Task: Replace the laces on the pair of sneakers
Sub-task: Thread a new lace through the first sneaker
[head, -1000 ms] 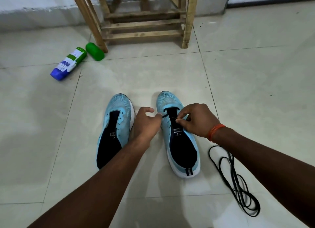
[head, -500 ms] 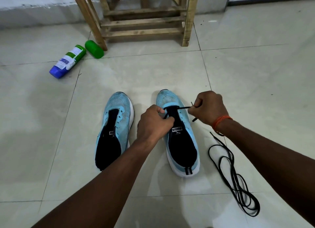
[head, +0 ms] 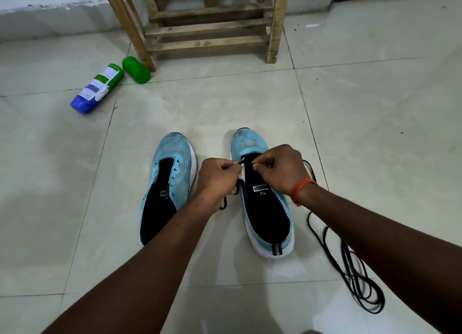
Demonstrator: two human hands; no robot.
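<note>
L hand (head: 220,181) & R hand (head: 280,171) meet over the front eyelets of the right-side sneaker (head: 266,218), knuckles nearly touching. L fingers are curled tight, thumb + forefinger pinching the black lace (head: 243,161) at the shoe's eyelet edge. One lace end hangs out under the L palm, between the 2 shoes. R fingers are curled too, thumb + forefinger pinching the same lace at the top of the tongue. A loop of lace shows just behind the R hand. Orange thread band (head: 302,186) on the R wrist.

That sneaker is light blue w/ white sole and dark inside, toe pointing away, heel toward the person. Its mate, the left-side sneaker (head: 172,181), stands just beside it, roughly parallel, eyelets unlaced.

A lace coil (head: 350,266) lies on the tile floor (head: 375,108) R of the shoe, partly under the R forearm. Can't tell if it joins the loop behind the hand; the wrist hides that.

Far L: blue-green bottle (head: 97,88) on its side, green cap (head: 136,69) just beside it, next to a leg of the wooden stool (head: 207,28) by the wall.
</note>
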